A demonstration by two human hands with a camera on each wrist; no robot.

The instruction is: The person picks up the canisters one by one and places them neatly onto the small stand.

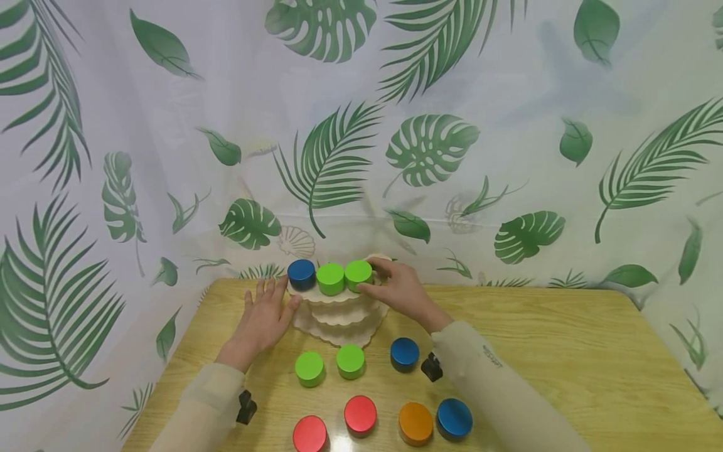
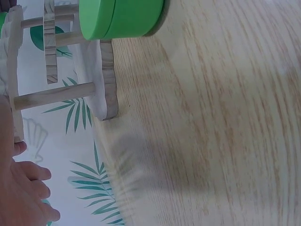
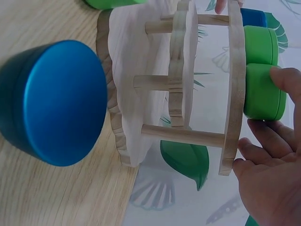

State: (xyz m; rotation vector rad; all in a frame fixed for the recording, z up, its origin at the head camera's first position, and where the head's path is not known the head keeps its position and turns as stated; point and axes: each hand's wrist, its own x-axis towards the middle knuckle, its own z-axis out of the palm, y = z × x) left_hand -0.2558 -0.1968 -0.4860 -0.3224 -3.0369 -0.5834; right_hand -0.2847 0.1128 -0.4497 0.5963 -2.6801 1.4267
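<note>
Pale sleeves (image 1: 491,370) flank tins (image 1: 360,414) on a wood-grain table (image 1: 570,351), leafy cloth (image 1: 503,163) behind.

Pale wooden tiered stand (image 1: 341,312), scalloped-edged and upright. Along its top tier, left to right, sit a round blue tin (image 1: 302,274), a bright green tin (image 1: 330,278) and, touching it, a second green tin (image 1: 357,273).

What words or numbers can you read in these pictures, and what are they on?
No word or number can be read for sure.
Right sleeve: a small line of dark lettering, too small and blurred to read.
Colourful round containers: none on the sides that show.
Wooden stand, table and leafy backdrop: none that I can see.
</note>
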